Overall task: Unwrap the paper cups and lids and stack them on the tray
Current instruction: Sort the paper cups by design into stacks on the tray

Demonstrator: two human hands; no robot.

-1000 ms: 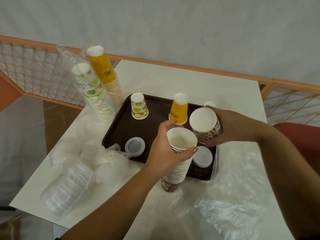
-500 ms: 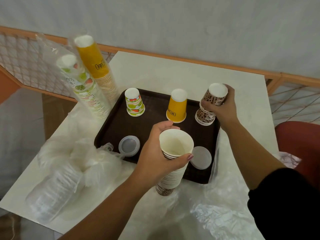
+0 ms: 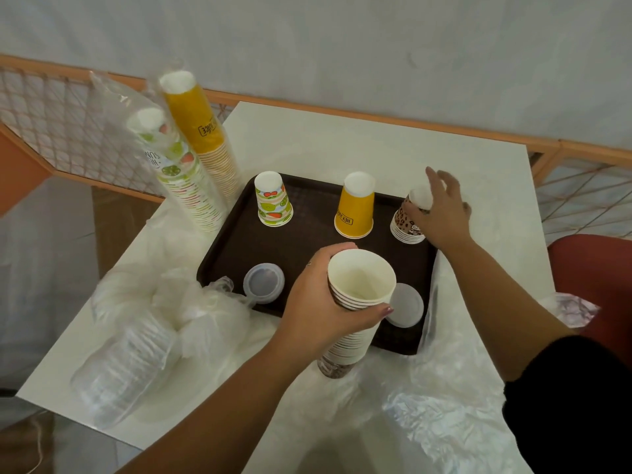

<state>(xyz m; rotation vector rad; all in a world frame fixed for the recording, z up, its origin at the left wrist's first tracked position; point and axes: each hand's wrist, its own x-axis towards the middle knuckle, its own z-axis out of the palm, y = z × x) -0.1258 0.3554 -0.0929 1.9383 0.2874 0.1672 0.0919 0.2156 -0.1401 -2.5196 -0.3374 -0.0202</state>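
A dark brown tray (image 3: 307, 234) lies on the white table. My left hand (image 3: 318, 302) grips a tall stack of brown-patterned cups (image 3: 355, 302), mouth up, resting at the tray's near edge. My right hand (image 3: 441, 213) hovers with fingers spread over a short upside-down stack of the same patterned cups (image 3: 405, 227) at the tray's far right corner. An upside-down fruit-print cup (image 3: 273, 200) and yellow cup (image 3: 355, 206) stand along the far side. Two lids (image 3: 263, 282) (image 3: 407, 304) lie near the tray's front.
Wrapped stacks of fruit-print cups (image 3: 181, 176) and yellow cups (image 3: 201, 131) lean at the table's far left. A bag of clear lids (image 3: 136, 340) lies at the left front. Loose plastic wrap (image 3: 444, 405) covers the right front. A netted railing (image 3: 68, 124) borders the table.
My right hand carried a few patterned cups to the tray's far right corner, set them upside down and opened its fingers. My left hand kept holding the tall stack.
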